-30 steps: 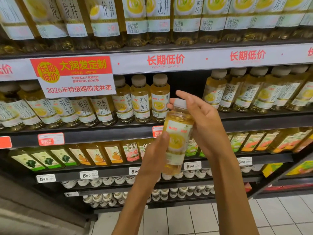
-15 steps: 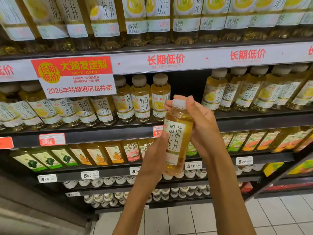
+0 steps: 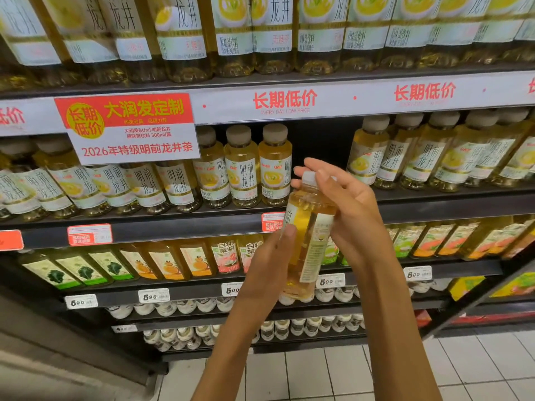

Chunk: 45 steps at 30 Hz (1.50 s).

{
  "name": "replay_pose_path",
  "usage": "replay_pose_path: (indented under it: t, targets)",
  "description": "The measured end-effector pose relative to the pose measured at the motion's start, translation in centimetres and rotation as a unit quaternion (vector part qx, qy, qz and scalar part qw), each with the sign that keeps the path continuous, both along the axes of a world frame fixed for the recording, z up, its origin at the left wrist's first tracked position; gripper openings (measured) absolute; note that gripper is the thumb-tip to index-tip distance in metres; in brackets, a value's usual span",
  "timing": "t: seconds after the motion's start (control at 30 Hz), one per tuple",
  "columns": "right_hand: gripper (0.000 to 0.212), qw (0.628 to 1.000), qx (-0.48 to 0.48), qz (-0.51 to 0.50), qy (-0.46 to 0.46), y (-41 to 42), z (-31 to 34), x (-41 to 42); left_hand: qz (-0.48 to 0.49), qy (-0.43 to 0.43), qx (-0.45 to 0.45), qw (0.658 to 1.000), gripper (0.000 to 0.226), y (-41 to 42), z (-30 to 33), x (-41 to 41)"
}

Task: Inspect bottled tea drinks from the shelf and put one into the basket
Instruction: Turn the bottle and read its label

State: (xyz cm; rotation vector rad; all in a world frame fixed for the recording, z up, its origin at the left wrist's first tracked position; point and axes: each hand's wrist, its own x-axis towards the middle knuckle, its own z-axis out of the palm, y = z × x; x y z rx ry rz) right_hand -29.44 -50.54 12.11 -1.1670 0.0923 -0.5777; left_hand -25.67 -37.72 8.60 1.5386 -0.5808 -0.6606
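Observation:
A small bottle of yellow tea [image 3: 304,241] with a white cap is held upright in front of the middle shelf. My left hand [image 3: 269,261] grips its lower half, thumb on the label's left edge. My right hand [image 3: 344,209] holds the upper part, fingers curled around the cap and shoulder. The gap in the label and small back print face me. Directly behind it is a dark empty slot [image 3: 321,146] in the row of matching bottles [image 3: 243,169]. No basket is in view.
Larger tea bottles [image 3: 272,33] fill the top shelf. A red and white price sign [image 3: 130,128] hangs at the left. Lower shelves hold juice bottles [image 3: 165,261] and white-capped bottles [image 3: 185,306]. White floor tiles [image 3: 318,377] lie below.
The bottle has been turned about its upright axis between my hands, so the front picture and name have swung away to the left and the label's seam and back print now face me.

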Motion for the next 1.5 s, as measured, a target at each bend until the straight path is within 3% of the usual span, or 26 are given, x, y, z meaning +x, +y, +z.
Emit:
replay_pose_path:
  t: [0.13, 0.23, 0.3, 0.37, 0.47, 0.53, 0.63, 0.8, 0.87, 0.97, 1.07, 1.13, 1.2, 1.27, 1.33, 1.4, 1.5]
  targets:
    - [0.039, 0.997, -0.051, 0.01, 0.052, -0.3, -0.2, 0.1, -0.019, 0.107, -0.028, 0.994, 0.066, 0.5, -0.9, 0.0]
    - [0.038, 0.996, 0.0, 0.079, 0.045, -0.5, -0.5, 0.0, -0.066, 0.206, -0.086, 0.972, 0.078, 0.9, -1.1, 0.1]
    - [0.033, 0.996, 0.024, 0.085, 0.032, -0.4, -0.8, 0.1, -0.083, 0.224, -0.09, 0.967, 0.079, 0.9, -0.8, 0.3]
    - [0.031, 0.997, 0.029, 0.07, 0.016, -0.3, -0.7, 0.1, -0.076, 0.185, -0.069, 0.977, 0.077, 0.7, -0.5, 0.4]
    - [0.034, 1.0, 0.008, 0.027, 0.007, -0.5, -0.2, -0.2, -0.019, 0.064, -0.017, 0.998, 0.056, 0.4, 0.2, 0.4]
    - [0.036, 0.999, -0.021, -0.009, 0.024, -0.4, 0.1, -0.4, -0.019, 0.037, -0.022, 0.999, 0.056, 0.4, 0.7, 0.0]
    - [0.038, 0.999, -0.029, -0.022, 0.041, -0.1, 0.2, -0.3, -0.028, 0.1, -0.032, 0.994, 0.066, 0.5, 0.3, -0.5]
    - [0.035, 0.993, 0.069, 0.085, 0.039, 0.1, -0.1, -0.1, -0.085, 0.241, -0.107, 0.961, 0.073, 0.7, -0.4, -0.8]
    - [0.034, 0.993, 0.075, 0.092, 0.019, -0.1, -0.1, -0.3, -0.093, 0.225, -0.104, 0.964, 0.073, 0.7, -0.5, -0.7]
    - [0.036, 0.998, 0.028, 0.06, -0.005, -0.2, 0.5, -0.9, -0.026, 0.107, -0.035, 0.993, 0.061, 0.6, 0.2, -0.5]
    - [0.04, 1.0, -0.011, 0.011, -0.002, 0.2, 1.0, -1.1, -0.016, 0.024, -0.019, 0.999, 0.058, 0.6, 0.8, -0.6]
    - [0.042, 1.0, -0.025, -0.004, 0.011, 0.5, 1.0, -1.0, -0.006, 0.033, -0.03, 0.999, 0.06, 0.6, 0.6, -0.7]
    - [0.041, 0.999, -0.025, 0.011, 0.023, 0.6, 1.1, -0.7, -0.022, 0.095, -0.046, 0.994, 0.068, 0.7, 0.3, -0.6]
    - [0.04, 0.998, 0.02, 0.057, 0.025, 0.6, 1.0, -0.5, -0.054, 0.19, -0.082, 0.977, 0.076, 0.8, 0.2, -0.6]
    - [0.039, 0.993, 0.067, 0.089, 0.022, 0.8, 0.7, -0.4, -0.084, 0.232, -0.097, 0.964, 0.077, 1.0, 0.2, -0.5]
    - [0.036, 0.992, 0.086, 0.087, 0.001, 0.8, 0.4, -0.4, -0.083, 0.222, -0.081, 0.968, 0.077, 1.0, 0.2, -0.6]
    - [0.032, 0.997, 0.056, 0.045, -0.012, 0.6, 0.4, -0.6, -0.029, 0.121, -0.019, 0.992, 0.071, 0.9, 1.0, -0.6]
